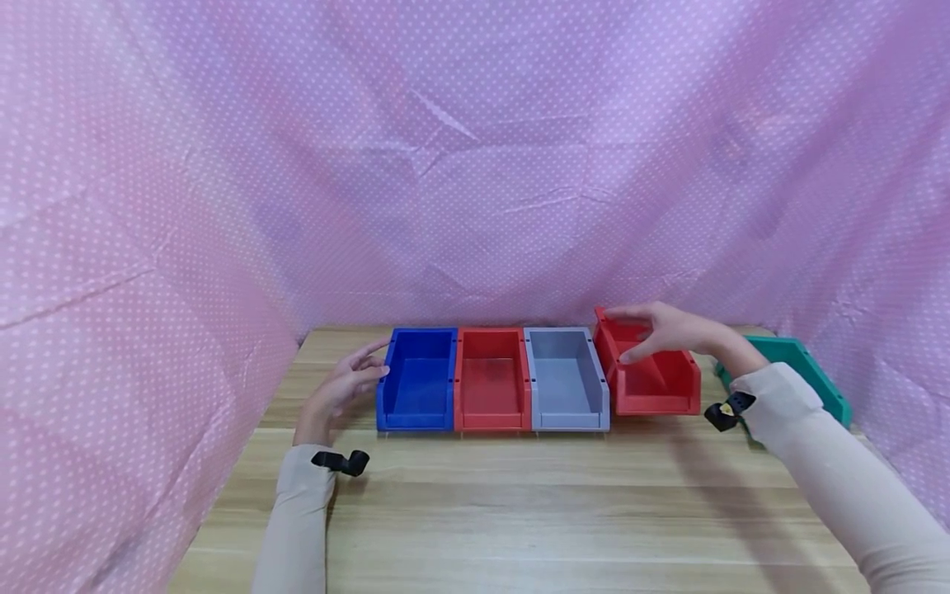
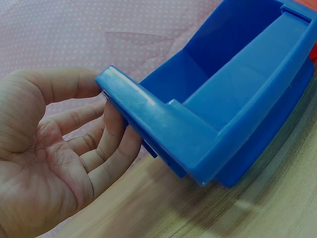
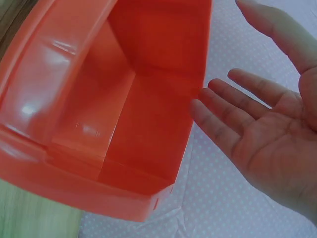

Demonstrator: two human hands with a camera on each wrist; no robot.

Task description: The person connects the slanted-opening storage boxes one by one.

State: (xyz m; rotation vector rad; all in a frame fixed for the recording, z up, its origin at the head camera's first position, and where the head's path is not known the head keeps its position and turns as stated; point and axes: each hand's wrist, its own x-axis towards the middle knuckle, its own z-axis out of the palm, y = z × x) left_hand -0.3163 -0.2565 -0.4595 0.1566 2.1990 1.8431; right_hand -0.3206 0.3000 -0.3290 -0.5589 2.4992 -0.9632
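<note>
My left hand [image 1: 345, 384] is beside the left wall of a blue open-front bin [image 1: 417, 425]. In the left wrist view its fingers [image 2: 116, 153] rest against that bin's side, the thumb at a corner of the rim. My right hand [image 1: 664, 330] is over a red bin [image 1: 656, 404] at the right end of the row, which sits slightly askew with its back left corner higher. In the right wrist view the fingers [image 3: 223, 131] are spread, fingertips right at the bin's edge, and the thumb is apart from it.
Between the blue bin and the right-hand red one stand another red bin [image 1: 493, 421] and a grey bin [image 1: 570, 421], side by side. A green bin [image 1: 805, 363] lies angled at the far right, partly behind the right forearm. Pink dotted cloth [image 1: 475, 206] surrounds the wooden table [image 1: 519, 511].
</note>
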